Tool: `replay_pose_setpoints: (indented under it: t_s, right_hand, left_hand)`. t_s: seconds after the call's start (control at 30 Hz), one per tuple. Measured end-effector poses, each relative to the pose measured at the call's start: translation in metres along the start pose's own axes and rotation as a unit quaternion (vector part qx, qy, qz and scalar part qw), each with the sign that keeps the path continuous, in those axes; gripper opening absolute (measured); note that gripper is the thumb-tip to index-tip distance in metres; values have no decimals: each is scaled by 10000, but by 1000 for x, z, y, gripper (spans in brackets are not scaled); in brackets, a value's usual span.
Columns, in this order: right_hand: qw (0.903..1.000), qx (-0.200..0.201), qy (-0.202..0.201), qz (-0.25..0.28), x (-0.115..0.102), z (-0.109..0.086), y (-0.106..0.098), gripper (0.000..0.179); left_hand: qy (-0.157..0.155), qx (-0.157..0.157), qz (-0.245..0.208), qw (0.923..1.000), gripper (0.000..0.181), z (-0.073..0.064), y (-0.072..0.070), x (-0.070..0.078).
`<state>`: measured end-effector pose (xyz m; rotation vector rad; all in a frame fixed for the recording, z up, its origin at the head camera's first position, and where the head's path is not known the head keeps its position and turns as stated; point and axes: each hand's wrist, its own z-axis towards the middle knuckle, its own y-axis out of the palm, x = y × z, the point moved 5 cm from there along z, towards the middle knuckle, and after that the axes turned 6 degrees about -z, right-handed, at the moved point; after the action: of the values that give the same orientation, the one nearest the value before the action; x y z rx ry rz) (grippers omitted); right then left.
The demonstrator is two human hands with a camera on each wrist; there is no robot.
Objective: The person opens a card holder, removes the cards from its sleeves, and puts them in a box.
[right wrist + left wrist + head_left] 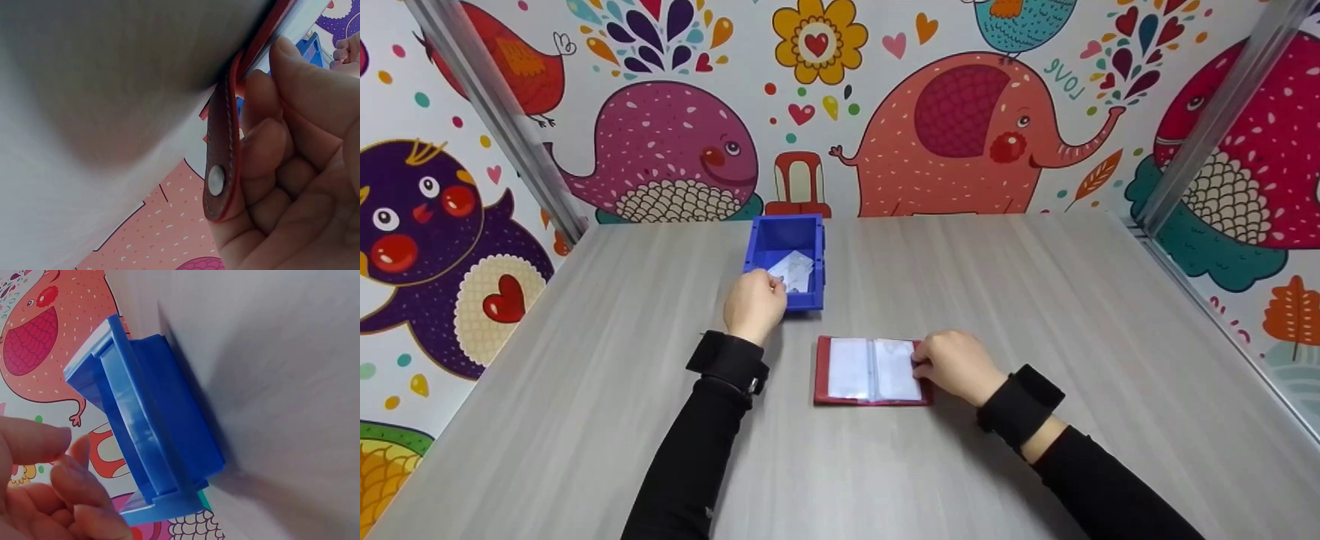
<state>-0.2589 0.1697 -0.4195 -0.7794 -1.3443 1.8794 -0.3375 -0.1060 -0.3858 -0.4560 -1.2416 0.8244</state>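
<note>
A small red card holder (823, 371) lies spread on the table, showing clear plastic sleeves (849, 367). My right hand (960, 365) pinches its right edge, thumb on the sleeve side. From that edge hangs a stitched strap with a metal snap, the closure strap (222, 146). My left hand (755, 304), fingers curled and thumb near the index finger, is over the near left corner of a blue bin (808, 301). White cards (795, 270) inside the bin lie just past its fingertips; whether it pinches one is hidden.
The bin stands beyond the card holder, slightly left, on a pale wood-grain table (997, 285). A wall with printed cartoon animals (960, 150) rises behind the table. Metal posts (502, 120) stand at the back corners.
</note>
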Motion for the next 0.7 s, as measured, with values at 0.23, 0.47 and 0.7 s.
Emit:
replay_pose_setpoints:
  t_s: [0.23,0.47,0.7]
  right_hand:
    - [10000,33,-7,0,0,1,0,23]
    - [10000,50,22,14,0,0,0,22]
    - [10000,3,12,39,0,0,-1,21]
  left_hand:
    - [124,-116,-118,9998,24,-6,0,3]
    - [495,-406,-183,9978,18,-20,5,14]
    - [697,-735,-19,9949,16,-33,13,20]
